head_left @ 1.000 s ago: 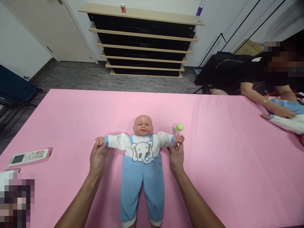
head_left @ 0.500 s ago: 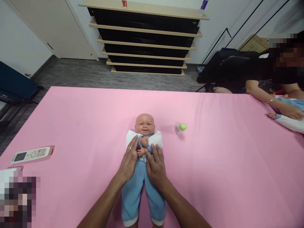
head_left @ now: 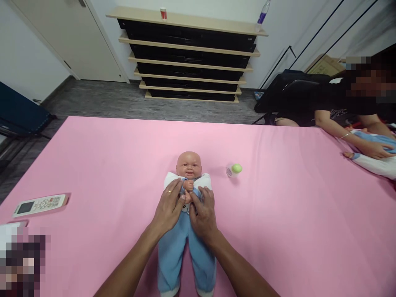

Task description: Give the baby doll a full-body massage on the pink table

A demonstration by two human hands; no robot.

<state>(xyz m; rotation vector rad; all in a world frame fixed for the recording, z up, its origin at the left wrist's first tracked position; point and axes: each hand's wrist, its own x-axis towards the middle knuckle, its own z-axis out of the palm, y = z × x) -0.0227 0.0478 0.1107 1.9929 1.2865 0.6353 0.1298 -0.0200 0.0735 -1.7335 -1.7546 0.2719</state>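
A bald baby doll (head_left: 188,226) in a white and blue top and blue trousers lies face up, its head toward the far side. Both its forearms are folded over its chest. My left hand (head_left: 169,204) is closed around the doll's arm on the left, thumb by the doll's small fist. On the other side my right hand (head_left: 203,212) grips the sleeve, its fingers bent and its thumb pointing inward. My palms and fingers hide much of the doll's top. The doll's feet are cut off by the lower edge.
A pink-covered table (head_left: 291,198) carries a small clear bottle with a green cap (head_left: 234,170) and a white remote control (head_left: 41,205). At far right, another person's hand (head_left: 379,149) rests on a second doll (head_left: 371,164). Behind stands a shelf unit (head_left: 188,24).
My left thumb has come in over the doll's hand, and my right fingers have bent more. The whole scene sits slightly lower because the camera tilted up.
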